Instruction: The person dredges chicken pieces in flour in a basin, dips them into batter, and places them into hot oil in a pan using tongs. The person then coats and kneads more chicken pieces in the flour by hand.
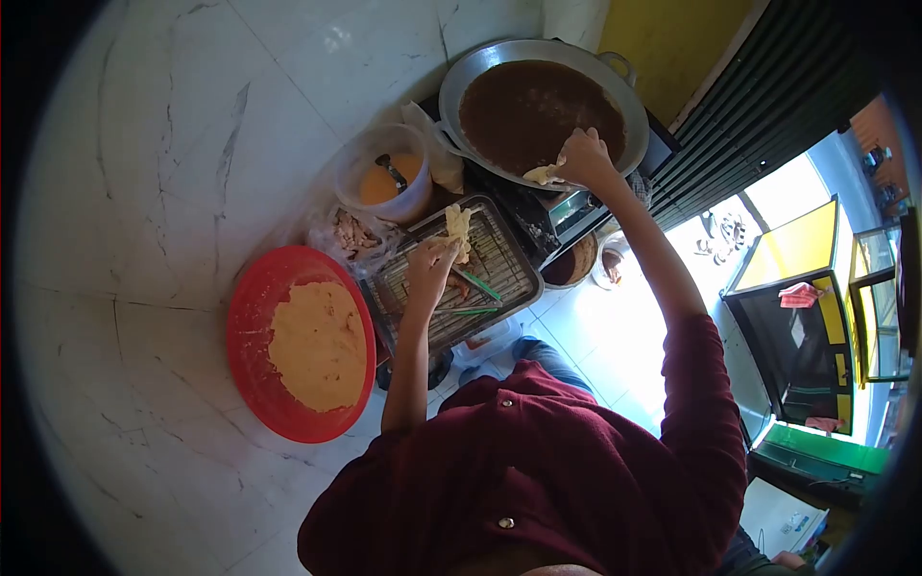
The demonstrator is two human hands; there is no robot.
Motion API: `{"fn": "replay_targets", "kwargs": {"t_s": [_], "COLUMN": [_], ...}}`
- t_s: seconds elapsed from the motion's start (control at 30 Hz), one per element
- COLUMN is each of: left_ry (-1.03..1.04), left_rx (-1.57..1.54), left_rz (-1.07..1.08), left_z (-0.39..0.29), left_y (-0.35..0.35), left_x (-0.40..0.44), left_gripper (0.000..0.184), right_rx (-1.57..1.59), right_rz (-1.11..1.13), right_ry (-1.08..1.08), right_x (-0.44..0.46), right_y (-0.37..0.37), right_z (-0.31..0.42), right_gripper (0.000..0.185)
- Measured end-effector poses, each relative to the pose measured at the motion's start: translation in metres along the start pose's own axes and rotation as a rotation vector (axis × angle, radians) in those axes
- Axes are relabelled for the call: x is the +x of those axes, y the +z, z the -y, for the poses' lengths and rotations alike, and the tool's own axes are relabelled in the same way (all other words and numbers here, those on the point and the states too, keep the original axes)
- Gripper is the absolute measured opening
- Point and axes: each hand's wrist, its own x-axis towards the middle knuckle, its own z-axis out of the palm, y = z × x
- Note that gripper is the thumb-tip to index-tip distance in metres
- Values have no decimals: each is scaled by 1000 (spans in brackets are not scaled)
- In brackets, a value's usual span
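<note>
My left hand point(428, 273) is closed on a pale, flour-coated piece of meat point(459, 227) above the wire rack tray point(519, 274). Over the near rim of a large wok point(456, 82), my right hand point(584, 158) pinches another pale coated piece point(544, 175). Dark brown oil point(538, 101) fills much of the wok. Tongs with green ends point(480, 286) lie on the rack, beside some browned pieces. A red basin point(252, 336) of flour point(322, 346) stands left of the tray.
A clear tub of orange liquid point(389, 182) with a dark handle in it stands behind the tray. Beside it is a plastic bag of meat pieces point(355, 233). The stove point(567, 216) is under the wok. A dark slatted shutter point(759, 106) rises at right.
</note>
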Motion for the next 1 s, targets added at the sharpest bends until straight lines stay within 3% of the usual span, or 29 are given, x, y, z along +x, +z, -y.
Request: {"fn": "replay_targets", "kwargs": {"t_s": [0.17,0.37,0.43,0.57,0.63,0.73,0.8,0.87,1.0], "left_ry": [-40,119,-165,-167,-360,-352,-251,-170,-204], "left_rx": [-10,111,-250,-248,-414,-459,-490,-500,-528], "left_rz": [-31,-13,88,85,153,91,108,105,62], "left_z": [5,9,-8,-1,-11,-20,-18,-24,-50], "left_y": [5,10,14,27,32,50,61,68,76], "left_x": [-1,-1,-6,-3,-1,2,7,9,9], "left_gripper": [31,32,34,36,34,30,27,27,27], "right_rx": [-66,52,106,313,421,602,860,860,921], "right_rz": [90,-7,-76,-214,-239,-272,-167,-157,-178], "right_ry": [-44,-79,-61,-50,-69,-96,31,23,26], "right_x": [9,-7,-21,-60,-77,-96,-108,-114,-115], "right_y": [8,-1,0,-3,3,15,16,27,66], "right_z": [0,4,8,22,28,39,50,53,48], "right_gripper": [36,23,26,23,25,27,27,27,28]}}
